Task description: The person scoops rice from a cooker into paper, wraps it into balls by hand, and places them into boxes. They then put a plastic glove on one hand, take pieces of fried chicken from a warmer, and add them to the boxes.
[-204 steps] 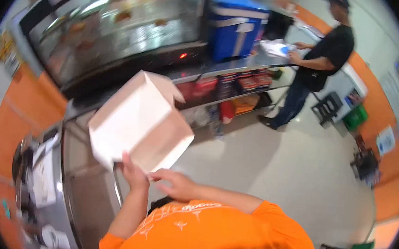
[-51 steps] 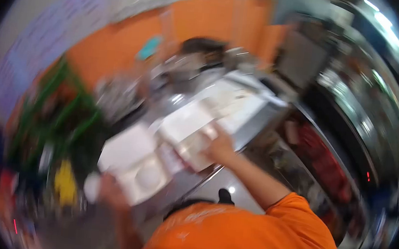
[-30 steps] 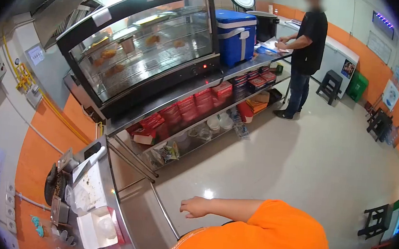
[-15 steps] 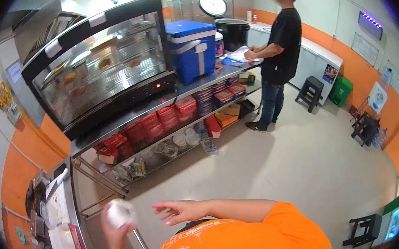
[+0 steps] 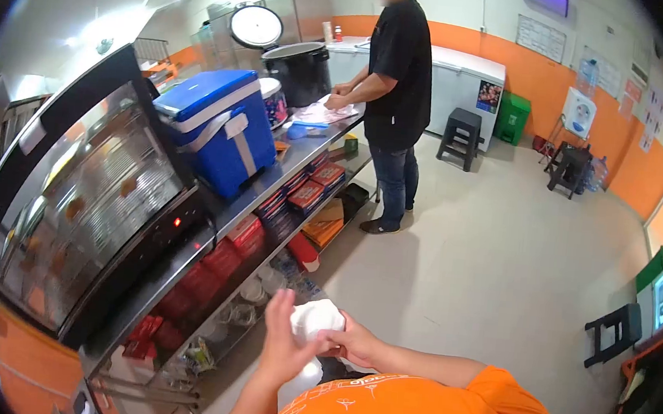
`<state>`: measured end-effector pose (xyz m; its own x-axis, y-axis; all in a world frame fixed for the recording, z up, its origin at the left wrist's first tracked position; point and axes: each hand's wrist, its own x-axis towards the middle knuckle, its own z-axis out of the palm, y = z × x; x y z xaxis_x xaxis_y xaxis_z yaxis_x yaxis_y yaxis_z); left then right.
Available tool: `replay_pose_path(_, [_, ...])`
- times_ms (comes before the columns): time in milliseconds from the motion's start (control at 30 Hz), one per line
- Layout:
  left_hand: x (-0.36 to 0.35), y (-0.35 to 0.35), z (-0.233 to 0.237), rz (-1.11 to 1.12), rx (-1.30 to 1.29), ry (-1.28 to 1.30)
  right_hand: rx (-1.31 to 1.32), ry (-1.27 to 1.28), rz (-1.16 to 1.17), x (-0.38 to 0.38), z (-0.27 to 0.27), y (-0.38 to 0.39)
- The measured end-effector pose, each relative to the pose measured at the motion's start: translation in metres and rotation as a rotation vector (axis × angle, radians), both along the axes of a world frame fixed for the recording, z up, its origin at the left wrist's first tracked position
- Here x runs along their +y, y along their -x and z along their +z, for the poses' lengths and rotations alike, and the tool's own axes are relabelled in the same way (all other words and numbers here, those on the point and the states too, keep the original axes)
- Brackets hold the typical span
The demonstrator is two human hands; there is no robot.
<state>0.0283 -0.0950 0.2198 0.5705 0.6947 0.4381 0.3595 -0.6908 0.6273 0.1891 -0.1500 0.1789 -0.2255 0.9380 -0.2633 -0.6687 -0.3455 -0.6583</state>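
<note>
Between my two hands, in front of my orange shirt (image 5: 424, 412), is a white rounded thing (image 5: 317, 318) whose exact kind I cannot tell. My left hand (image 5: 280, 348) grips its left side, fingers up along it and thumb across the front. From the other side my right hand (image 5: 353, 341) closes on its lower right part. Another white shape (image 5: 306, 376) shows just below, partly hidden by my left wrist.
Left of me runs a steel table (image 5: 184, 273) with a glass display warmer (image 5: 87, 201) and a blue cooler (image 5: 220, 130). Red boxes (image 5: 220, 264) fill its lower shelf. A person (image 5: 399, 79) in black works by a large black pot (image 5: 300, 74). A black stool (image 5: 612, 332) stands right.
My right hand has come onto the white thing, which only my left hand held before. The white thing moved right, closer to my body. My view has turned right.
</note>
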Motion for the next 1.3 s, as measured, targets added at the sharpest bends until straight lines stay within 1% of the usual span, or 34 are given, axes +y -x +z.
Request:
replay_pose_path(33, [0.02,-0.006,0.006,0.072,-0.115,0.166,0.088,-0.035,0.016,0.023,-0.004,-0.008])
replay_pose_path(133, [0.114,-0.014,-0.007,-0.291,-0.246,0.834,-0.127,-0.001,-0.022,0.086,0.009,-0.026])
replay_pose_path(167, [0.138,-0.02,-0.007,-0.305,-0.253,0.844,-0.104,-0.035,-0.017,0.11,0.007,-0.033])
replay_pose_path(200, [0.163,-0.029,-0.003,-0.338,-0.276,0.823,-0.1,-0.065,-0.05,0.134,0.017,-0.04])
replay_pose_path(267, [0.204,-0.047,0.003,-0.303,-0.344,0.93,-0.079,-0.109,-0.103,0.173,0.033,-0.049])
replay_pose_path(300, [0.223,-0.057,0.004,-0.292,-0.348,0.927,-0.068,-0.152,-0.133,0.193,0.032,-0.053])
replay_pose_path(400, [0.268,-0.083,0.005,-0.24,-0.366,0.92,-0.046,-0.131,-0.235,0.239,0.038,-0.068])
replay_pose_path(467, [0.291,-0.103,0.009,-0.195,-0.415,0.888,-0.006,-0.088,-0.231,0.268,0.031,-0.082])
replay_pose_path(500, [0.301,-0.11,0.017,-0.124,-0.284,0.772,0.014,-0.064,-0.223,0.283,0.026,-0.09])
replay_pose_path(600, [0.351,-0.122,0.023,-0.215,0.023,0.63,0.101,0.014,-0.115,0.327,0.01,-0.121])
replay_pose_path(633, [0.375,-0.124,0.029,-0.252,0.304,0.28,0.065,-0.023,-0.112,0.343,0.007,-0.13])
replay_pose_path(667, [0.396,-0.129,0.038,-0.24,0.386,0.062,0.17,-0.048,-0.054,0.359,0.001,-0.141])
replay_pose_path(733, [0.43,-0.14,0.064,0.003,0.496,-0.273,0.373,-0.082,0.093,0.399,-0.017,-0.17])
replay_pose_path(767, [0.449,-0.144,0.081,0.082,0.477,-0.33,0.356,0.0,0.088,0.42,-0.027,-0.18])
replay_pose_path(800, [0.468,-0.146,0.099,0.169,0.467,-0.386,0.413,-0.046,0.153,0.445,-0.021,-0.193])
replay_pose_path(867, [0.501,-0.158,0.136,0.368,0.424,-0.587,0.319,-0.096,0.231,0.499,-0.018,-0.222])
replay_pose_path(933, [0.534,-0.173,0.172,0.512,0.464,-0.776,0.262,-0.108,0.299,0.549,0.003,-0.244])
replay_pose_path(1000, [0.576,-0.19,0.192,0.524,0.576,-0.838,0.219,-0.11,0.358,0.591,0.012,-0.264])
replay_pose_path(1067, [0.62,-0.205,0.202,0.508,0.703,-0.888,0.248,-0.121,0.429,0.629,0.021,-0.275])
replay_pose_path(1133, [0.653,-0.207,0.204,0.458,0.848,-0.797,0.288,-0.152,0.509,0.656,0.026,-0.282])
replay_pose_path(1167, [0.665,-0.21,0.205,0.435,0.899,-0.727,0.283,-0.119,0.55,0.666,0.026,-0.286])
replay_pose_path(1200, [0.673,-0.212,0.208,0.408,0.946,-0.652,0.269,-0.109,0.621,0.675,0.028,-0.291])
replay_pose_path(1267, [0.682,-0.214,0.214,0.35,1.035,-0.593,0.244,-0.138,0.731,0.694,0.027,-0.296])
replay_pose_path(1300, [0.682,-0.216,0.219,0.327,1.07,-0.569,0.224,-0.151,0.708,0.698,0.03,-0.296])
